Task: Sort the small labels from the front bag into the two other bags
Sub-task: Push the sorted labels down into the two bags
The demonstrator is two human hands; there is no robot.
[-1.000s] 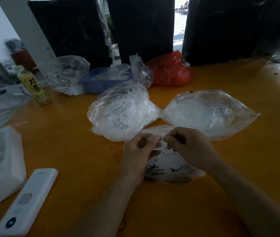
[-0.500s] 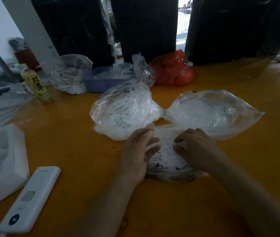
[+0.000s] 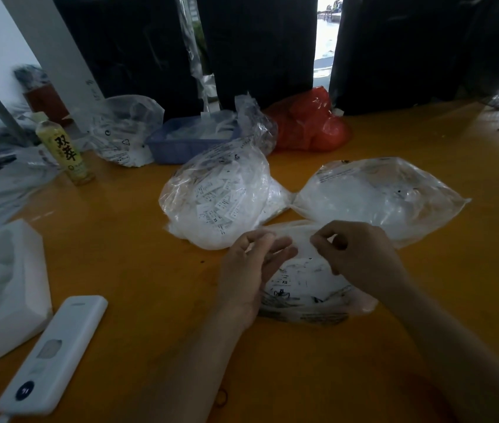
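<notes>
The front bag (image 3: 306,288) lies mid-table (image 3: 120,254), mouth toward both target bags for short transfers. The left hand (image 3: 249,270) and right hand (image 3: 358,254) pinch its film, apparently spreading the mouth.

A small packing workshop: an orange worktop (image 3: 120,239) crowded with clear bags of printed size labels (image 3: 216,199), a blue tray (image 3: 178,148) and black-draped goods behind.
</notes>
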